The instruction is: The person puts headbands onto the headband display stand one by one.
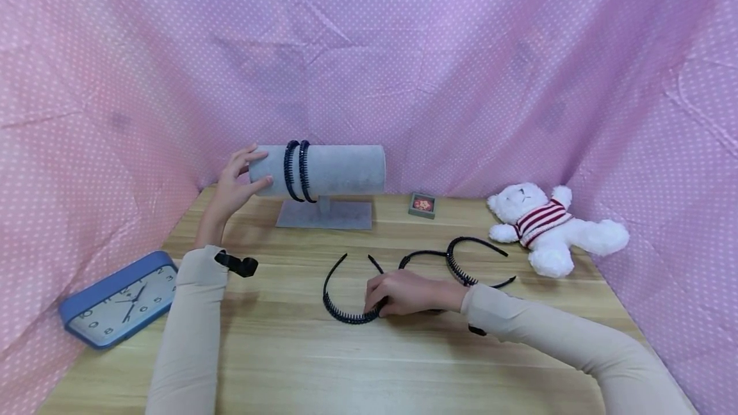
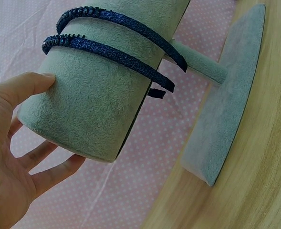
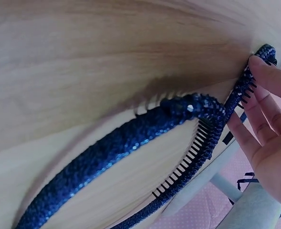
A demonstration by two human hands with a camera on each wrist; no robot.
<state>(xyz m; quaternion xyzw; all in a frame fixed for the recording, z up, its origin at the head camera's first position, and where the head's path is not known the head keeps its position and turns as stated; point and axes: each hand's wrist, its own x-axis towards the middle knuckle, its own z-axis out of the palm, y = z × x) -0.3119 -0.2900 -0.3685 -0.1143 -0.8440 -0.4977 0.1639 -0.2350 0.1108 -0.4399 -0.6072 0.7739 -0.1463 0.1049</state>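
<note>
A grey plush-covered roll stand [image 1: 346, 170] stands at the back of the table, with two dark, toothed headbands [image 2: 116, 55] round its left half. My left hand [image 1: 232, 186] grips the roll's left end, thumb on top and fingers spread round the rim in the left wrist view. Low over the table, my right hand [image 1: 403, 292] pinches the toothed side of a dark glittery headband [image 1: 346, 318] that lies with its open ends toward the stand. Right of it lie two more headbands, one partly behind the right hand [image 1: 426, 252] and one touching it [image 1: 455, 268].
A blue clock [image 1: 121, 300] lies at the left edge of the table. At the back stands a small grey framed box [image 1: 423, 205] with a red motif. A white teddy bear [image 1: 544, 226] in a striped top lies at the right. Pink dotted cloth [image 1: 438, 69] surrounds the table.
</note>
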